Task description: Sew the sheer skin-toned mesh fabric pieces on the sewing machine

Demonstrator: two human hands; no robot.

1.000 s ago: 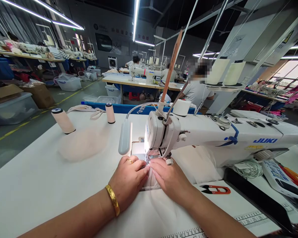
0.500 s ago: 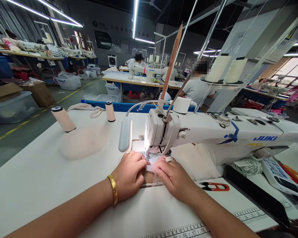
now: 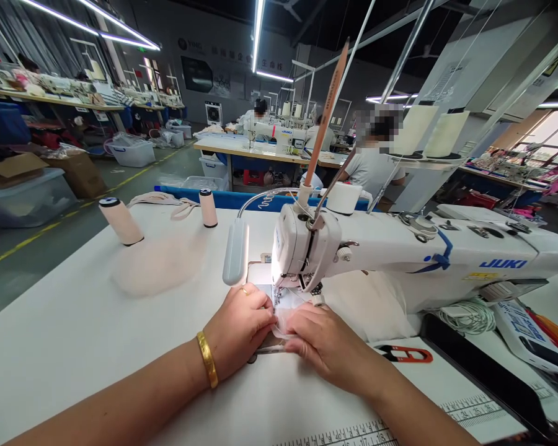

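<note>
A thin, sheer white piece of fabric (image 3: 284, 314) lies under the needle of a white sewing machine (image 3: 302, 241). My left hand (image 3: 242, 319), with a gold bangle at the wrist, pinches the fabric's left side just in front of the presser foot (image 3: 278, 297). On the right side, my right hand (image 3: 320, 337) grips the same fabric between thumb and fingers. Part of the fabric is hidden beneath my fingertips. A lamp (image 3: 235, 253) on a bendable neck stands left of the machine head and lights the needle area.
Orange thread snips (image 3: 407, 354) and a long black object (image 3: 481, 371) lie to the right. Two thread cones (image 3: 121, 221) and sheer beige fabric (image 3: 160, 266) rest on the left. A printed ruler (image 3: 363, 433) runs along the front edge. A co-worker (image 3: 372, 164) sits beyond the machine.
Both hands have shifted slightly toward me with the fabric, and more of it shows between them. My right thumb sits lower and farther from the fingers. The view has turned slightly.
</note>
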